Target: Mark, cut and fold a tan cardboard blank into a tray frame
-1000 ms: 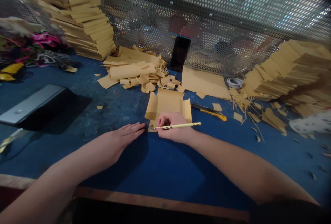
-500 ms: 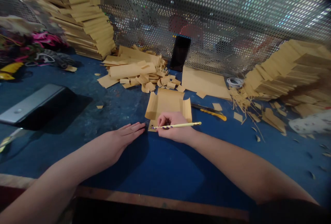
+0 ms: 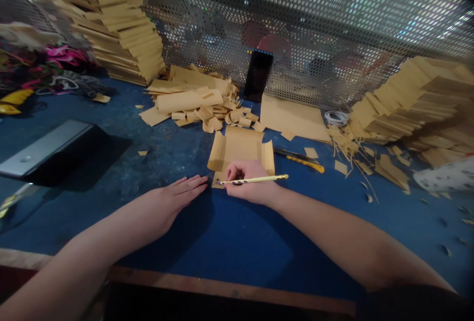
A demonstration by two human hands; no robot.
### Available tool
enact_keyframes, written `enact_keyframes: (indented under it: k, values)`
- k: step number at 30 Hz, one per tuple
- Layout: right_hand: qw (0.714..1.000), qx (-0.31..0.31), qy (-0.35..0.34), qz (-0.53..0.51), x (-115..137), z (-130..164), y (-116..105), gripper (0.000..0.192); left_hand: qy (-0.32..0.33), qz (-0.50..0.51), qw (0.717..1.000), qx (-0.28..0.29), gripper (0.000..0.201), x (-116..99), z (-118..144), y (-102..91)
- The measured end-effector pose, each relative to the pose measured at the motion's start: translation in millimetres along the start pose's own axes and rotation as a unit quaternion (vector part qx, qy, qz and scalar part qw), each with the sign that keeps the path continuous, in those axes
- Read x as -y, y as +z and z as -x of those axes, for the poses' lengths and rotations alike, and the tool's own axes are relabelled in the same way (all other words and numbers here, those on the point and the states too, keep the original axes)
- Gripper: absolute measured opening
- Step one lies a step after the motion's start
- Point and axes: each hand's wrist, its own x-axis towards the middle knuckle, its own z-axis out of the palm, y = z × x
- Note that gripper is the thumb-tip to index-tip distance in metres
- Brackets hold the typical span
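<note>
Two bare hands are at work over one blue table (image 3: 237,252), and from here I count one pencil (image 3: 261,179) and one brown paper (image 3: 242,148) between them. The right hand (image 3: 252,182) has its fingers curled and pinched around the pencil, which lies slanted low, its eraser end pointing right and its other end over the near left part of the paper; whether it touches, I can't tell. The left hand (image 3: 179,196) lies palm down, fingers stretched out and nearly together, the tips just beside the paper's near left edge. Something thin shows faintly at those tips, and I can't make out whether they press on it. The paper sits on the table straight ahead of the person, partly under the right hand, with two side flaps curling up. Just right of it lies one yellow cutter (image 3: 311,164), with two small scraps (image 3: 341,168) near it. Behind the paper come one heap of offcuts (image 3: 196,99), one flat sheet (image 3: 294,118) and one dark phone (image 3: 258,76) propped against the metal mesh (image 3: 333,20). Two tall brown stacks (image 3: 128,39) flank all this, one on either side, and one white ring (image 3: 336,118) lies by the right one. Over to the left are one grey-topped box (image 3: 52,145) and one tangle of coloured strands (image 3: 68,59); at far right, one white patterned roll (image 3: 446,175).
</note>
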Motion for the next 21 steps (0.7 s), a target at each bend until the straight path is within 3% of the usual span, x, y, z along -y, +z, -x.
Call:
enact_keyframes:
  k: [21]
  values:
    - [0.999, 0.012, 0.006, -0.029, 5.1, -0.9, 0.6, 0.013, 0.005, -0.004, 1.000, -0.012, 0.069, 2.9, 0.8, 7.2]
